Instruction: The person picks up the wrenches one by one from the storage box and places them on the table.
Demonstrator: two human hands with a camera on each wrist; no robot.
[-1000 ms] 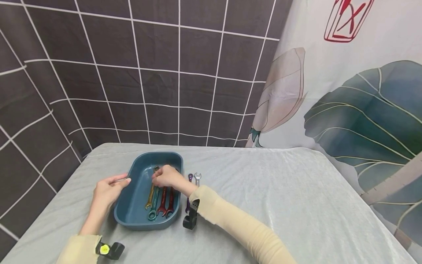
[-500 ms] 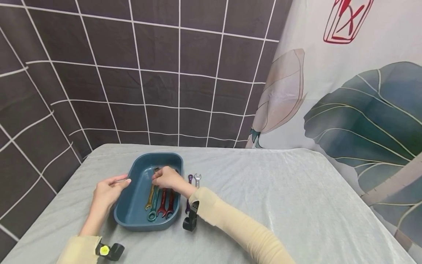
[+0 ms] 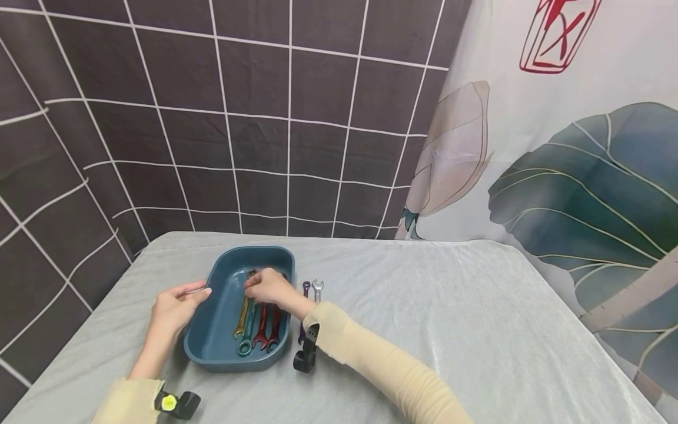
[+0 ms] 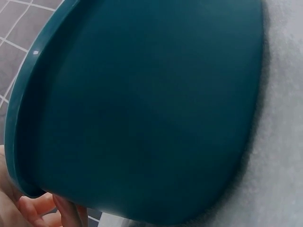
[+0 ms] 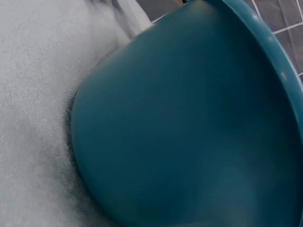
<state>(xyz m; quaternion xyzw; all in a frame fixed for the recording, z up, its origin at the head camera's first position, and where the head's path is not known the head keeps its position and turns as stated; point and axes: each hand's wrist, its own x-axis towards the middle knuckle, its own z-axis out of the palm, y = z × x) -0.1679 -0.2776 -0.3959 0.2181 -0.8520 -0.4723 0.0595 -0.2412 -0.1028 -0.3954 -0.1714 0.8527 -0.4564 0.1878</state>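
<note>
A blue plastic bin (image 3: 198, 338) stands at the left of the table. At its left rim my left hand (image 3: 172, 309) grips the edge with thumb and fingers; in the left wrist view curled fingers (image 4: 40, 208) show beside the rim. My right hand (image 3: 270, 287) reaches over the right side into the bin, its fingertips pinched together at the upper part of the wrenches. Below it lie a gold wrench (image 3: 241, 327), a teal wrench (image 3: 245, 344), a red wrench (image 3: 261, 337) and a dark red wrench (image 3: 273, 335). Which wrench the fingertips hold is hidden.
Right of the bin, a purple wrench (image 3: 306, 287) and a silver wrench (image 3: 318, 287) lie on the grey cloth-covered table (image 3: 450, 318), partly under the right forearm. The bin's outer wall (image 5: 180, 123) fills most of the right wrist view. Behind hangs a dark grid-patterned curtain (image 3: 254, 141).
Both hands, the bin and the wrenches keep their places. Only a slight shift of the head view shows.
</note>
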